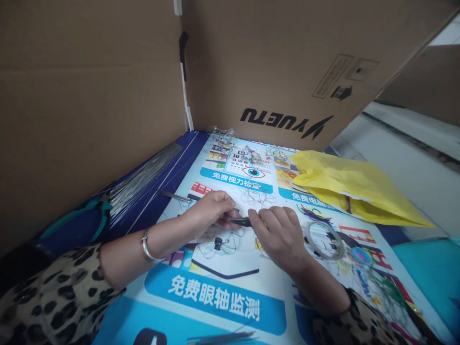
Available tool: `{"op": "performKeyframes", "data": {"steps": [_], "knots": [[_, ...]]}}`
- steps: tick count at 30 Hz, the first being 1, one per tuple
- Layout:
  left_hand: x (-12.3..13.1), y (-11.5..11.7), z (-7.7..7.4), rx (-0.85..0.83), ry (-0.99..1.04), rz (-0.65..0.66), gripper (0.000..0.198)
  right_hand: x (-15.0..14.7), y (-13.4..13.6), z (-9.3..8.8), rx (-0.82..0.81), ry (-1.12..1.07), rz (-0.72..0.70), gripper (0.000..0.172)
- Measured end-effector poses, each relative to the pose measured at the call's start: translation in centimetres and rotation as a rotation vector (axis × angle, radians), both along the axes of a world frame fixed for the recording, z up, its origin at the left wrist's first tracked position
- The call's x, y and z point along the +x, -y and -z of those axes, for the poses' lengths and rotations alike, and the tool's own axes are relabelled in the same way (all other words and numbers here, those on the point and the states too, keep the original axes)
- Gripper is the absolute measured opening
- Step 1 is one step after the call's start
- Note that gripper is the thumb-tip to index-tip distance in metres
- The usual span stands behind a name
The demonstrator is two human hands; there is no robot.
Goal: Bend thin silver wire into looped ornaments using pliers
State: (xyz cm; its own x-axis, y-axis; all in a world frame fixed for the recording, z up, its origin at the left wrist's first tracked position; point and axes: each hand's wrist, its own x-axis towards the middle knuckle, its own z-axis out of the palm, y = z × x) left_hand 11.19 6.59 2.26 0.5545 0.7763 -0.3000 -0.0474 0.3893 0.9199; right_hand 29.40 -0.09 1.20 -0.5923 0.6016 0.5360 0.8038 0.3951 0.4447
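My right hand [282, 235] is wrapped round a pair of pliers [240, 221], whose dark, narrow jaws point left. At the jaw tips, my left hand [219, 208] pinches thin wire, mostly hidden by its fingers. Just below both hands, loops of thin wire [230, 244] spread over the printed sheet. Another looped wire shape [257, 194] lies beyond the fingers. A roll of clear tape [325, 241] rests to the right of my right hand.
Cardboard walls [251, 62] enclose the back and left. At left are a bundle of straight wires [140, 177] and teal-handled pliers [102, 218]. A yellow bag [359, 187] lies at right. Tangled coloured wires [381, 292] sit near my right forearm, more wire pieces [223, 338] at the front edge.
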Motion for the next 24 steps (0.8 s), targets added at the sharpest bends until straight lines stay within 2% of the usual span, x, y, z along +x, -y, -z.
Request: {"op": "performKeyframes", "data": {"steps": [12, 17, 21, 24], "knots": [[0.1, 0.2, 0.0, -0.010, -0.027, 0.008, 0.011, 0.0, 0.0, 0.0, -0.053, 0.003, 0.002, 0.017], [0.1, 0.2, -0.1, 0.034, -0.053, 0.003, 0.013, -0.1, -0.1, -0.1, -0.084, -0.007, 0.003, 0.016], [0.2, 0.1, 0.1, 0.173, -0.118, -0.013, 0.011, -0.2, -0.1, -0.4, -0.157, -0.017, 0.041, 0.014], [0.1, 0.1, 0.1, 0.395, -0.199, -0.009, 0.010, -0.2, -0.1, -1.0, -0.228, -0.046, 0.069, 0.017]]}}
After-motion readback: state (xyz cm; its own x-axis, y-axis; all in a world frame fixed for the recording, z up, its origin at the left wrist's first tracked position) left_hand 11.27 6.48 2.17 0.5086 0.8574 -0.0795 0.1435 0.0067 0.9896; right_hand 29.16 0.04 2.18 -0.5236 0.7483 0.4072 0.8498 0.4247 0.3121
